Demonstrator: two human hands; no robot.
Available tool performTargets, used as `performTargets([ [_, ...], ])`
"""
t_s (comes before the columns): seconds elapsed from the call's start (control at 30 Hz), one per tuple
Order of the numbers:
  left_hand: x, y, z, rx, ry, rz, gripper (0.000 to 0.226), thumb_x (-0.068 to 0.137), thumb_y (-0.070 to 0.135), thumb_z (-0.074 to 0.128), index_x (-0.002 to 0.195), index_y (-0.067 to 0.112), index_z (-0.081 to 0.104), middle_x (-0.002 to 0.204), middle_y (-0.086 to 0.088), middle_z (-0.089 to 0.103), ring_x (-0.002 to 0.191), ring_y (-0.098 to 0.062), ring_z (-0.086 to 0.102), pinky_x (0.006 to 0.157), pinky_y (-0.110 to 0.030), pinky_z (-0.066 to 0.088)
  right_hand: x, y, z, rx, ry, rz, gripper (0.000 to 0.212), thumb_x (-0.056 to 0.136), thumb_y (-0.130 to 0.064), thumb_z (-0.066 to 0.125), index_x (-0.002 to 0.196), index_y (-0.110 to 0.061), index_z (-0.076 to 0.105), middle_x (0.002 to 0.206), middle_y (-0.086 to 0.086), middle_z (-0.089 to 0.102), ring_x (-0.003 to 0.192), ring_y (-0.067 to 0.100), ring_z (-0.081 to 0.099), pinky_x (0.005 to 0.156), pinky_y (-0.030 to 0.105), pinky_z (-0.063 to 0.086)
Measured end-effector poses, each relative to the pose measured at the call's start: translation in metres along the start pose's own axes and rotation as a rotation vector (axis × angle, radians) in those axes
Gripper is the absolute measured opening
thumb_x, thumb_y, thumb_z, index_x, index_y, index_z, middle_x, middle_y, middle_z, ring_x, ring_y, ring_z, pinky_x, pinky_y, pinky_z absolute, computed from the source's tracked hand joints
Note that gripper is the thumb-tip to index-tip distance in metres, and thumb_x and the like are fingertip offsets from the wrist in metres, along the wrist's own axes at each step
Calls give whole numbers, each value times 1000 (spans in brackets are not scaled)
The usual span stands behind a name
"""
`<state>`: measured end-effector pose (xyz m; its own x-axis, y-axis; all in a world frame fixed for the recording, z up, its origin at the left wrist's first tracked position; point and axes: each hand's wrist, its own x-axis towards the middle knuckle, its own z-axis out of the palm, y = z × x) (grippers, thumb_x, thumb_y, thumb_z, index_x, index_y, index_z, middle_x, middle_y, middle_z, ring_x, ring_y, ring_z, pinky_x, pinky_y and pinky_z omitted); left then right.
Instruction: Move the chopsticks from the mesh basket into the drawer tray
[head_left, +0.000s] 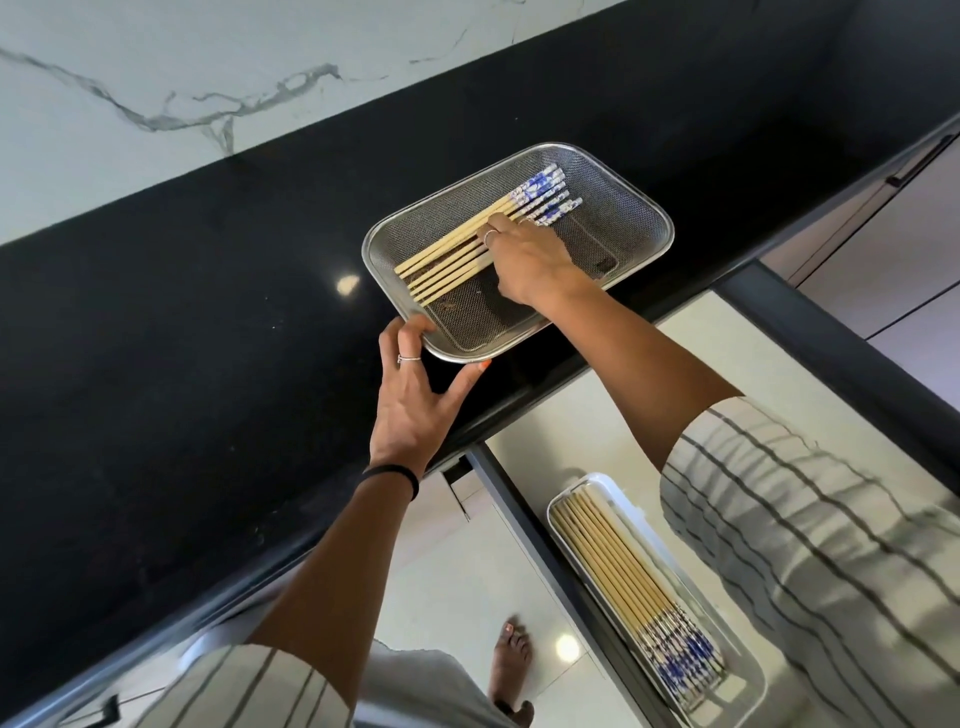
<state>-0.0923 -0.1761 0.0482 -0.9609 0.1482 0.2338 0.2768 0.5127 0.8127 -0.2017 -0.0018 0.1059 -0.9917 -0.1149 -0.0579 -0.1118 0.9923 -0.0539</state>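
Nearest the camera, an open drawer (810, 332) extends below the counter edge. Inside it sits a white drawer tray (748, 691), long and narrow, with a bundle of chopsticks already in it (631, 582), lying side by side, bare wooden tips toward the counter and blue-and-white patterned ends toward the viewer. The striped right sleeve (810, 545) overlaps the tray's right side. A bare foot (511, 662) stands on the pale tiled floor (457, 571) left of the drawer.

Further out, the left hand (415, 395) rests at the front edge of the black countertop (182, 322). Its fingers are spread, with fingertips and thumb touching the near left corner of the mesh basket (639, 218); it steadies the rim rather than clasping it. A ring shows on one finger and a dark band on the wrist.

The mesh basket, a shallow rectangular metal strainer, sits on the countertop close to its front edge. The right hand (530, 260) reaches into it, palm down, fingers curled onto the basket chopsticks (467, 236). Whether the fingers have closed around any of them cannot be told. These chopsticks lie in a neat row along the basket's far left side, patterned ends pointing away.

Beyond the countertop rises a white marble-veined wall (182, 78)
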Motion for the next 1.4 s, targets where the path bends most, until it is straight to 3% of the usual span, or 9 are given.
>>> performTargets([
  [0.23, 0, 2, 0, 17, -14, -5, 63, 82, 43, 69, 129, 10, 43, 134, -13, 37, 119, -26, 50, 102, -28, 43, 11, -1, 2, -117, 54, -13, 70, 80, -1, 65, 141, -15, 33, 144, 6, 35, 138, 32, 31, 115, 59, 13],
  [0.63, 0, 2, -1, 35, 2, -9, 63, 81, 45, 70, 127, 10, 43, 132, -11, 38, 115, -19, 48, 99, -23, 39, -1, 21, -14, -134, 64, -107, 39, 85, 2, 53, 123, -8, 51, 118, 12, 60, 112, 32, 56, 113, 56, 21],
  [0.9, 1, 3, -1, 39, 3, 0, 62, 81, 46, 69, 126, 9, 44, 131, -13, 39, 113, -19, 48, 98, -23, 39, -56, 0, -65, 62, 312, -160, 46, 75, 13, 43, 117, -4, 49, 107, 16, 62, 98, 36, 57, 89, 44, 39],
  [1.03, 2, 2, -2, 33, 9, 4, 68, 81, 47, 68, 131, 9, 42, 136, -13, 39, 114, -8, 41, 98, 1, 27, -118, -13, -79, 144, 395, -207, 40, 69, 16, 44, 99, -9, 52, 90, 12, 62, 75, 32, 53, 62, 32, 31],
  [1.13, 1, -7, -1, 92, -67, -61, 89, 85, 68, 49, 149, 10, 31, 154, -6, 27, 138, -5, 24, 106, 3, 12, -172, -15, -77, 179, 324, -234, 40, 63, 17, 51, 83, -17, 47, 71, 5, 53, 63, 28, 51, 47, 22, 21],
  [1.2, -3, -8, -3, 193, -150, -55, 108, 79, 84, 24, 152, 5, 26, 158, -14, 25, 144, -7, 16, 112, -3, 10, -203, -9, -62, 230, 250, -165, 40, 66, 15, 53, 90, -18, 51, 73, 6, 55, 64, 28, 52, 47, 25, 32],
  [1.27, -2, -2, -4, 105, -75, -13, 90, 84, 65, 49, 146, 1, 32, 152, -22, 28, 135, -1, 25, 111, -4, 20, -229, 0, -39, 276, 146, -44, 41, 78, 8, 51, 109, -19, 54, 87, 5, 63, 77, 27, 60, 60, 35, 45],
  [1.33, 1, 0, -5, 38, -6, 2, 68, 83, 42, 66, 135, 6, 41, 140, -18, 36, 122, -14, 43, 105, -12, 35, -252, 11, -13, 342, 31, 51, 41, 85, 0, 49, 119, -24, 50, 98, -2, 65, 88, 21, 63, 71, 35, 51],
  [1.4, 2, 0, -4, 37, 14, 16, 63, 84, 35, 72, 132, 8, 42, 137, -15, 36, 115, -12, 44, 97, 1, 31, -271, 20, 10, 430, -46, 155, 33, 90, -7, 47, 118, -23, 48, 101, -2, 67, 90, 23, 66, 75, 39, 55],
])
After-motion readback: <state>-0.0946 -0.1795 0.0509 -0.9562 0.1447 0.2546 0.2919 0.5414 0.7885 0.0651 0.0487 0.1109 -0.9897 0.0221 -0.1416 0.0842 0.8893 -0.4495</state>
